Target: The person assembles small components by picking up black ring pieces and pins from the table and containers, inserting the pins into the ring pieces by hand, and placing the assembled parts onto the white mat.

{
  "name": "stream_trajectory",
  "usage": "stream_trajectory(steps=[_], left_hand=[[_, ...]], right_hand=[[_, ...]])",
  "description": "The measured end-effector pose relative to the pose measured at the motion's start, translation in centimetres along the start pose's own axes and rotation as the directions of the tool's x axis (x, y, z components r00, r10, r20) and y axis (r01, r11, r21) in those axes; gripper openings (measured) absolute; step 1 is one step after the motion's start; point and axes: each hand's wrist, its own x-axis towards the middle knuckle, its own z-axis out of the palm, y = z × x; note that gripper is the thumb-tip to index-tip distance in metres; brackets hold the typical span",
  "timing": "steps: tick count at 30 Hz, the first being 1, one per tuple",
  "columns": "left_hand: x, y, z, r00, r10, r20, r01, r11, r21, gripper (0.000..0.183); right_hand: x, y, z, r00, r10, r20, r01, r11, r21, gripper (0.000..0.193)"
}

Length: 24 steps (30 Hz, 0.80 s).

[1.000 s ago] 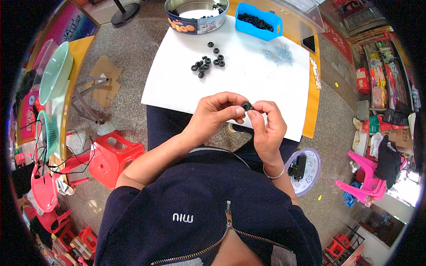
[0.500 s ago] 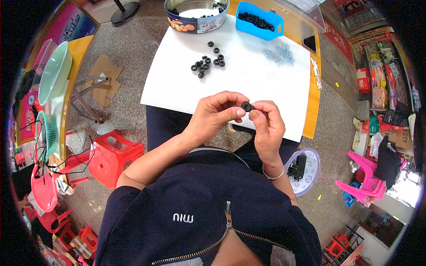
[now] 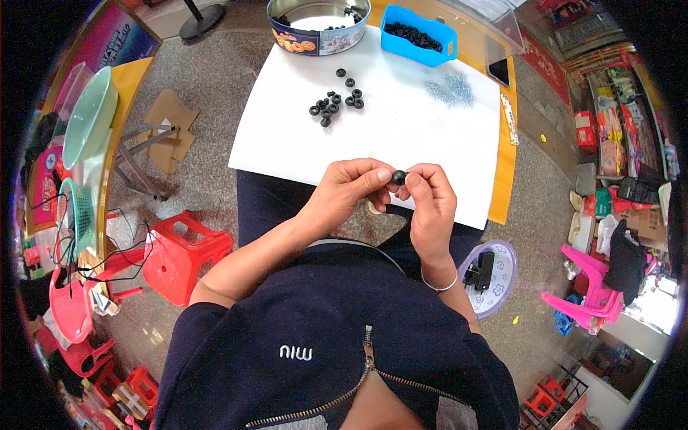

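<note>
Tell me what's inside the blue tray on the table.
The blue tray holds a heap of small black pieces. The tray's bottom beneath them is covered, so anything under the heap can't be seen.

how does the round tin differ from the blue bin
The round tin has a printed outer wall; the blue bin is plain and roughly rectangular. The tin shows much bare white bottom; the bin's is mostly hidden under black pieces. Both are open-topped and hold such pieces.

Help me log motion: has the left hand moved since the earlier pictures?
Yes: the left hand has shifted slightly toward the person's body, judged against the white sheet.
</note>
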Motion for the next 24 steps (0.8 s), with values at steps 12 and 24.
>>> stream_trajectory(steps=[12,24], left_hand=[[0.4,-0.9,-0.8,0.977,-0.123,-0.173,0.131,0.991,0.036,0.022],[0.5,-2.1,-1.9,0.975,-0.143,-0.172,0.148,0.989,0.015,0.021]], right_hand=[[2.4,2.1,-4.3,0.975,0.09,-0.205,-0.053,0.982,0.179,0.009],[8.2,7.1,-16.0,0.817,-0.321,-0.479,-0.068,0.771,-0.633,0.009]])
